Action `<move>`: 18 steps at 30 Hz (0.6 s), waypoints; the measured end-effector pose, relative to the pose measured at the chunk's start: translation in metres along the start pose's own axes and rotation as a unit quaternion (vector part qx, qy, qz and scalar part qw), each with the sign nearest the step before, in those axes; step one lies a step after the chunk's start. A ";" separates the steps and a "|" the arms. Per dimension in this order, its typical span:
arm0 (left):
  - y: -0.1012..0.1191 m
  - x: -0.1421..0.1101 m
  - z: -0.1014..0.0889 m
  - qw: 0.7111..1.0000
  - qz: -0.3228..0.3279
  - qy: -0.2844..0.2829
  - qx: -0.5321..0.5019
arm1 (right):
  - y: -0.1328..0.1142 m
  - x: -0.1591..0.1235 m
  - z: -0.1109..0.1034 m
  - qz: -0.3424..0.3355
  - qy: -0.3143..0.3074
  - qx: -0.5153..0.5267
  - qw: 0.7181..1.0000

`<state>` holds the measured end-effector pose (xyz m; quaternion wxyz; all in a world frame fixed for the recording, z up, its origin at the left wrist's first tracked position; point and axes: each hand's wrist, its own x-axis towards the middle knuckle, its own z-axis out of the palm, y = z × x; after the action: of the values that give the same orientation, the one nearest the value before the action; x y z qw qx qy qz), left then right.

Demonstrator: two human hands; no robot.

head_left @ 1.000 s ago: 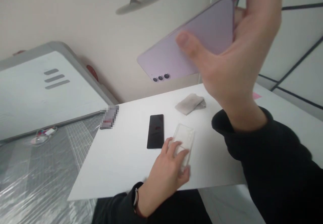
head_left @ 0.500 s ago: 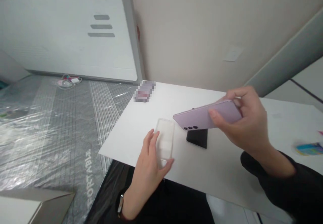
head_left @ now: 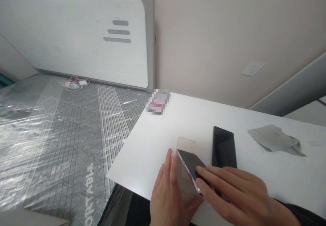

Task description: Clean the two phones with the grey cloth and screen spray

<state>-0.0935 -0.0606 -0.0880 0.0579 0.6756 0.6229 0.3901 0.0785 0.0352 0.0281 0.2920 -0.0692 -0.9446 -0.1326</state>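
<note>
The fingers of the right hand [head_left: 236,193], in the head view, grasp a purple-edged phone [head_left: 189,159], held screen up and tilted above a clear case [head_left: 187,143] on the white table [head_left: 193,117]. The left hand [head_left: 166,195] has its fingers straight along the case's left side; whether they grip it, I cannot tell. A black phone [head_left: 224,146] lies just right, then a gray cloth [head_left: 276,139].

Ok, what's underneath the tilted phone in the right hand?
Part of the clear case shows below the phone, its far end sticking out beyond. The phone covers some of its right side; whether they touch there can't be seen.
</note>
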 end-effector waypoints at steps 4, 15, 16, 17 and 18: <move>-0.004 -0.005 0.007 1.000 -0.013 -0.001 -0.007 | -0.010 -0.005 0.012 -0.016 0.006 0.016 1.000; -0.001 -0.008 0.001 0.984 -0.139 -0.042 -0.107 | -0.024 -0.011 0.037 0.024 -0.005 0.048 0.999; -0.002 -0.009 0.003 0.979 -0.161 -0.041 -0.118 | -0.024 -0.010 0.036 0.028 -0.005 0.047 0.998; -0.002 -0.011 0.005 0.973 -0.186 -0.044 -0.130 | -0.024 -0.009 0.036 0.033 -0.007 0.048 0.998; -0.003 -0.012 0.007 0.966 -0.210 -0.049 -0.143 | -0.025 -0.009 0.036 0.040 -0.010 0.048 0.998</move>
<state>-0.0907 -0.0683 -0.0998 0.2649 0.5331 0.6847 0.4205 0.0610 0.0211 -0.0107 0.2904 -0.0940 -0.9494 -0.0743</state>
